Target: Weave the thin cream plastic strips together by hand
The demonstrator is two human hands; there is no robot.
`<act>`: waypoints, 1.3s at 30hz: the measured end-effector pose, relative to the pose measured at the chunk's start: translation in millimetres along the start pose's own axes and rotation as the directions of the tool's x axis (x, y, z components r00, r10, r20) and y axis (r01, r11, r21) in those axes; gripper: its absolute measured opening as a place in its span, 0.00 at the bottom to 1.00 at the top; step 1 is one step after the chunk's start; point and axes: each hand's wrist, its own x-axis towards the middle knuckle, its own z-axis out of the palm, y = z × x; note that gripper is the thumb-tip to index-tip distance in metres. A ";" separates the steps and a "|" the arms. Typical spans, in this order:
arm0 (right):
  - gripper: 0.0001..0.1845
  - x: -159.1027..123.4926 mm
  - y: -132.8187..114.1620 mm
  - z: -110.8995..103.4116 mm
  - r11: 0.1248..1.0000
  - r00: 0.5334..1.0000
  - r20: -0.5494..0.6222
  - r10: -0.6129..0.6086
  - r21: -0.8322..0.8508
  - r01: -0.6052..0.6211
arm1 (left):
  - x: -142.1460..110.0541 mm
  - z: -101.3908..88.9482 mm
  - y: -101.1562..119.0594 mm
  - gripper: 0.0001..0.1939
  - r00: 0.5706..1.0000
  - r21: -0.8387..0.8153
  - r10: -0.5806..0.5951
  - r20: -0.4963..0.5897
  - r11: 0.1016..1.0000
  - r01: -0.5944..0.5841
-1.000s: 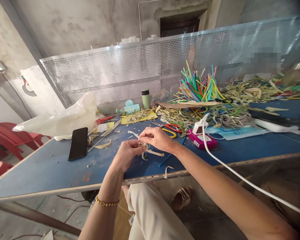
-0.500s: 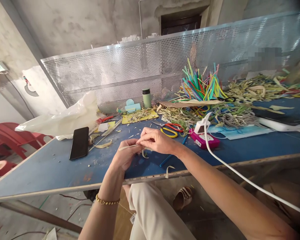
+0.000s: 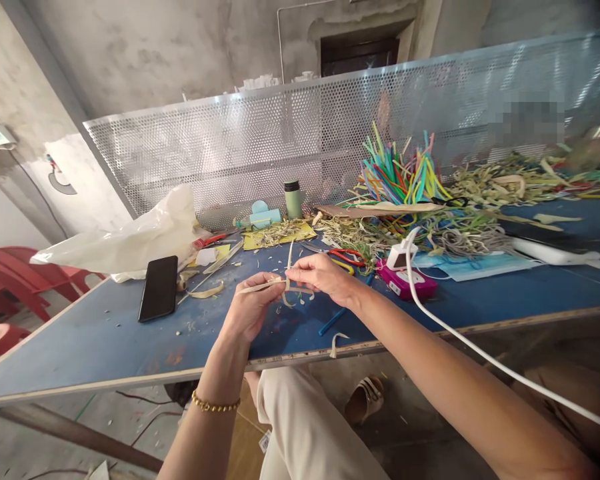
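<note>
Both hands (image 3: pixel 250 309) (image 3: pixel 326 276) pinch pale strips (image 3: pixel 291 256), apparently crossed

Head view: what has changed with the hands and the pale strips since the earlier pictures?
Since half a second ago, the right hand has shifted slightly right, its fingertips drawn off the left hand, and one pale strip now points upward between them. Neither hand visibly let go of the work. The black phone and green bottle stayed in place.
</note>
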 end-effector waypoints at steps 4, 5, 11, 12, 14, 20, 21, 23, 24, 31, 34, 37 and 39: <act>0.19 -0.9 0.1 1.2 0.991 0.997 0.070 -0.011 0.130 0.002 | -0.4 0.4 0.4 0.13 1.000 0.011 -0.002 0.005 1.000 0.002; 0.19 -1.2 0.3 1.1 0.989 0.996 0.090 -0.024 0.146 0.010 | -0.6 0.6 0.8 0.13 1.000 0.009 -0.003 0.005 1.000 0.003; 0.13 -2.4 1.1 0.0 0.987 0.982 0.182 -0.058 0.157 0.029 | -3.2 3.2 3.6 0.14 1.000 0.029 -0.015 -0.006 0.999 0.015; 0.12 -2.2 1.2 -0.3 0.988 0.982 0.183 -0.048 0.156 0.020 | -3.5 3.3 3.9 0.14 1.000 0.031 -0.021 0.002 0.999 0.020; 0.10 -1.9 1.3 -0.6 0.988 0.981 0.191 -0.036 0.154 0.006 | -3.9 2.9 4.1 0.14 0.999 0.020 -0.040 0.026 0.999 0.039; 0.09 -3.8 -2.3 0.3 0.991 0.979 0.200 -0.036 0.133 0.010 | -3.1 1.7 3.1 0.13 0.996 0.019 -0.064 0.065 0.998 0.063; 0.09 -4.3 -3.2 0.5 0.993 0.982 0.187 -0.036 0.115 0.015 | -3.1 1.7 2.9 0.13 0.996 0.029 -0.066 0.064 0.997 0.065; 0.09 -4.6 -3.8 0.6 0.997 0.986 0.163 -0.042 0.069 0.031 | -3.2 1.7 2.4 0.13 0.996 0.049 -0.069 0.060 0.997 0.066; 0.09 -4.4 -3.4 0.4 0.998 0.987 0.156 -0.047 0.046 0.041 | -3.2 1.4 2.0 0.14 0.996 0.056 -0.071 0.058 0.996 0.068; 0.09 -4.3 -1.4 -1.5 0.997 0.984 0.165 -0.073 -0.019 0.078 | -2.0 -0.4 -0.8 0.16 0.997 0.085 -0.071 0.026 0.994 0.068; 0.11 -6.2 -3.2 -1.7 1.000 0.986 0.169 -0.009 0.010 0.007 | -1.5 1.1 -1.2 0.16 1.000 0.138 0.008 -0.004 0.990 -0.007; 0.11 -5.7 -1.5 -1.5 0.999 0.988 0.154 0.029 0.032 -0.035 | -1.3 3.0 -1.1 0.16 0.998 0.186 0.059 -0.007 0.981 -0.057; 0.09 -4.4 0.9 -1.4 0.998 0.988 0.152 0.038 0.046 -0.046 | -1.7 4.0 -0.4 0.16 0.998 0.209 0.060 0.009 0.976 -0.061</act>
